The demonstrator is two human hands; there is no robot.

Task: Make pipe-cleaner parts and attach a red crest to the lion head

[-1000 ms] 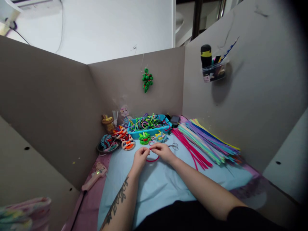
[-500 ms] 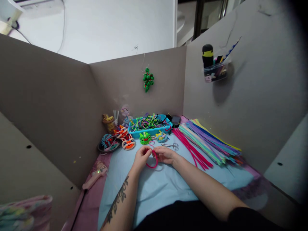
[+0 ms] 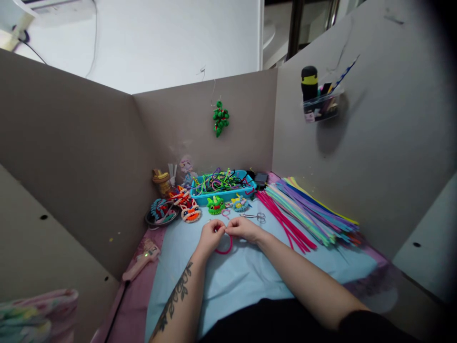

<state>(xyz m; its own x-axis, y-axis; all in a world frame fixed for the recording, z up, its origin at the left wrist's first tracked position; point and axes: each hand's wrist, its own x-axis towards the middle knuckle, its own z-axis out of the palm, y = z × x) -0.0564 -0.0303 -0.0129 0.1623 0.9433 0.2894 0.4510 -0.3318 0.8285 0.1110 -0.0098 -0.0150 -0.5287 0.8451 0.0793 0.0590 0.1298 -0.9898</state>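
Note:
A pink-red pipe cleaner [image 3: 225,250] hangs in a loop below my two hands over the light blue cloth [image 3: 246,281]. My left hand [image 3: 212,235] pinches it between thumb and fingers. Fingertips of my right hand [image 3: 243,228] close on it too, meeting the left ones; its ends are hidden in the fingers. Just beyond lie a small pink ring [image 3: 225,214] and scissors [image 3: 255,217]. Behind them sit a green pipe-cleaner animal head [image 3: 215,205], a blue and yellow one [image 3: 240,204] and an orange and white one [image 3: 191,212].
At the back stands a blue tray [image 3: 217,196] of pipe-cleaner scraps. Bundles of pipe cleaners [image 3: 307,209], some red [image 3: 285,223], lie right. Left are a dark bowl [image 3: 152,222] and a pink glue gun [image 3: 141,263]. Grey panels [image 3: 178,128] enclose the table; a clear box [image 3: 321,108] hangs right.
Both hands have turned slightly so their fingertips meet more closely. The red loop has shifted a little left and down, and more of the small pink ring behind shows.

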